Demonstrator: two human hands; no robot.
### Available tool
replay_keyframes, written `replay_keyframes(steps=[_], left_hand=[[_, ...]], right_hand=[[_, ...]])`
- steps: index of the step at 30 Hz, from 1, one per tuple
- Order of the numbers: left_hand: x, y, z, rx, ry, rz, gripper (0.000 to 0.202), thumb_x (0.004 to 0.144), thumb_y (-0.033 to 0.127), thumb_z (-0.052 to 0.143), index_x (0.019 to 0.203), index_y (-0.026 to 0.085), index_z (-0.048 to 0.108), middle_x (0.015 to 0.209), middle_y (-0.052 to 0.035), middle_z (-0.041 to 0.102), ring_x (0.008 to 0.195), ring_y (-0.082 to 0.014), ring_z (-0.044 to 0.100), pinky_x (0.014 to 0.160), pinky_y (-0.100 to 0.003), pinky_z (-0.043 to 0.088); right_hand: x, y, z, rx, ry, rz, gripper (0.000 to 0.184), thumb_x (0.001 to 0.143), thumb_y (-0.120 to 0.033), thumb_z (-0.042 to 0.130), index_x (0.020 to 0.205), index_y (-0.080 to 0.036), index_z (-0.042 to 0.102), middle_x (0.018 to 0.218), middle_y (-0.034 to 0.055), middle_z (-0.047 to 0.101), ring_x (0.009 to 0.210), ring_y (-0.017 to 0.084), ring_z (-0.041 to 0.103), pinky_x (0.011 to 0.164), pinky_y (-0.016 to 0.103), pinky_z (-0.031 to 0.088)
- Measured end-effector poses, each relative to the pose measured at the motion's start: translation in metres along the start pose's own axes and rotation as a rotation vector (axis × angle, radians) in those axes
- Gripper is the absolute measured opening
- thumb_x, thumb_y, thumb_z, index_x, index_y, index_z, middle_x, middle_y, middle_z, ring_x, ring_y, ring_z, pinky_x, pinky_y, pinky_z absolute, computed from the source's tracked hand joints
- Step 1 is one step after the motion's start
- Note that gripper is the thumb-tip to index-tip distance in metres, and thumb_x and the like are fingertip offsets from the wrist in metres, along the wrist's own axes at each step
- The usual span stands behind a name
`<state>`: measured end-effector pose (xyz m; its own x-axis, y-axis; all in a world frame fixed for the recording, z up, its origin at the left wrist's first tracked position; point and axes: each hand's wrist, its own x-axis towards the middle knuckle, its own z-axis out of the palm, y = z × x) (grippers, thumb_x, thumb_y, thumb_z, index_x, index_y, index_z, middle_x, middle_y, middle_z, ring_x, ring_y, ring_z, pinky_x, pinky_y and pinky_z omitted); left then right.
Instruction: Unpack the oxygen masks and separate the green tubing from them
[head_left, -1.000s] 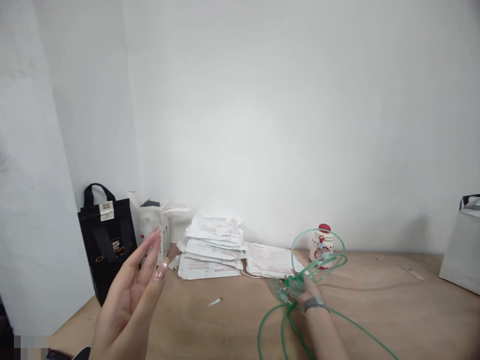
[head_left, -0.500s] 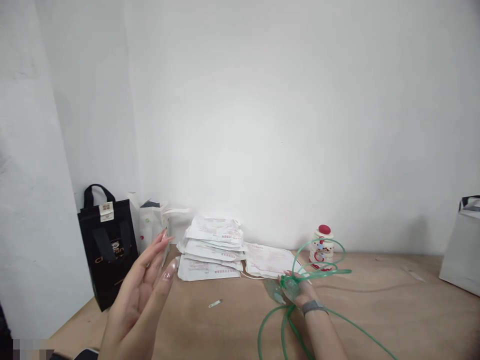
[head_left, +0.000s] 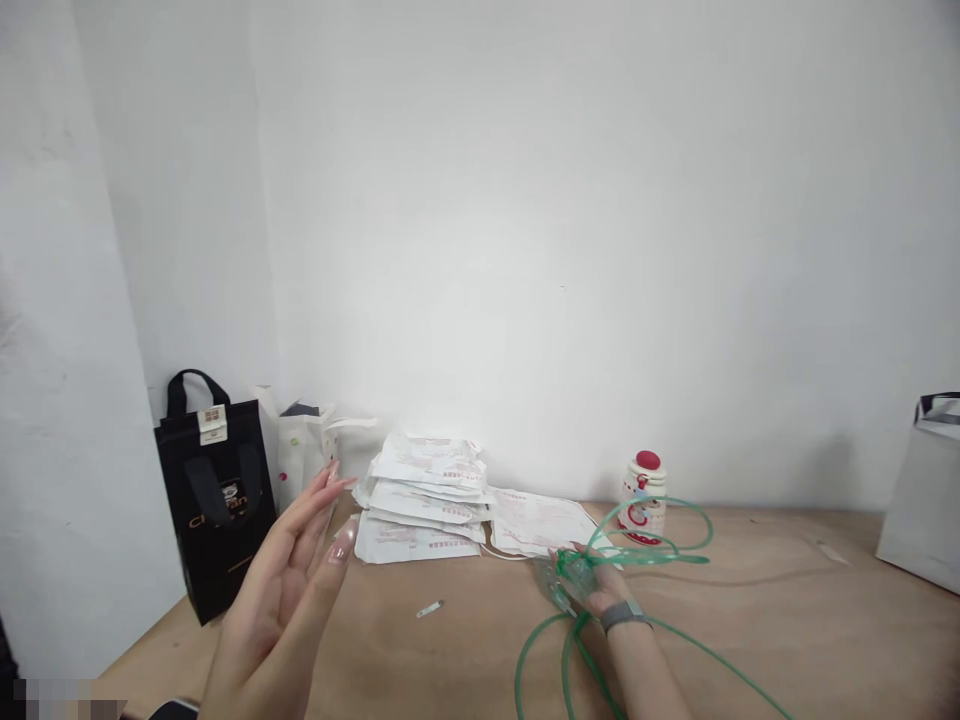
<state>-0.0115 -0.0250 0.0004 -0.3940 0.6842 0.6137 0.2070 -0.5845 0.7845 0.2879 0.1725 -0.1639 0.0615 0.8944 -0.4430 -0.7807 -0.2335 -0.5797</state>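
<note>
My left hand [head_left: 289,590] is raised in the left foreground, with its fingers stretched, the thumb apart and nothing held. On the right, my right hand [head_left: 604,592], with a grey band at the wrist, is closed around a clear, green-tinted oxygen mask [head_left: 573,572] just above the table. Its fingers are partly hidden behind the mask. Thin green tubing [head_left: 694,560] loops out to the right of the mask, in front of a jar. More tubing hangs below and runs past my right forearm.
Several white printed packets [head_left: 424,500] are stacked against the wall, beside a flat packet [head_left: 540,520]. A black bag [head_left: 217,510] and a white bag [head_left: 300,460] stand at left. A red-lidded jar [head_left: 645,490] and another white bag [head_left: 926,490] stand at right. A small strip [head_left: 430,608] lies mid-table.
My right hand has shifted slightly to the left with the mask. The upper tubing loop has swung right and dropped lower. My left hand has barely moved.
</note>
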Motion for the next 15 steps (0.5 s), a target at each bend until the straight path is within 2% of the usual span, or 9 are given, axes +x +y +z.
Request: replay_keyframes(steps=[6,11,15], left_hand=[[0.005,-0.012,-0.003,-0.036,-0.012,0.008,0.037,0.075,0.046,0.058,0.107,0.028,0.058,0.141,-0.0009,0.041,0.131,-0.0252,0.033,0.104,-0.034,0.036],[0.0,-0.003,0.001,-0.022,0.009,0.007,0.034,0.075,0.045,0.058,0.105,0.029,0.059,0.138,-0.0003,0.045,0.13,-0.0252,0.034,0.105,-0.034,0.033],[-0.003,0.001,0.004,-0.002,0.02,0.018,0.034,0.075,0.045,0.057,0.105,0.029,0.061,0.136,-0.0007,0.047,0.129,-0.0259,0.036,0.107,-0.036,0.031]], right_hand=[[-0.004,0.004,0.003,0.028,-0.105,-0.013,0.009,0.076,-0.011,0.06,0.068,-0.015,0.059,0.05,0.0005,0.064,0.05,0.017,0.064,0.058,0.03,0.052],[-0.008,0.005,0.005,0.047,-0.188,-0.016,0.014,0.074,-0.006,0.058,0.064,-0.014,0.058,0.059,0.0012,0.067,0.062,0.018,0.068,0.066,0.032,0.053],[-0.007,0.008,0.005,0.037,-0.22,0.0,0.012,0.073,-0.003,0.058,0.066,-0.013,0.059,0.06,0.0029,0.068,0.062,0.02,0.068,0.06,0.031,0.054]])
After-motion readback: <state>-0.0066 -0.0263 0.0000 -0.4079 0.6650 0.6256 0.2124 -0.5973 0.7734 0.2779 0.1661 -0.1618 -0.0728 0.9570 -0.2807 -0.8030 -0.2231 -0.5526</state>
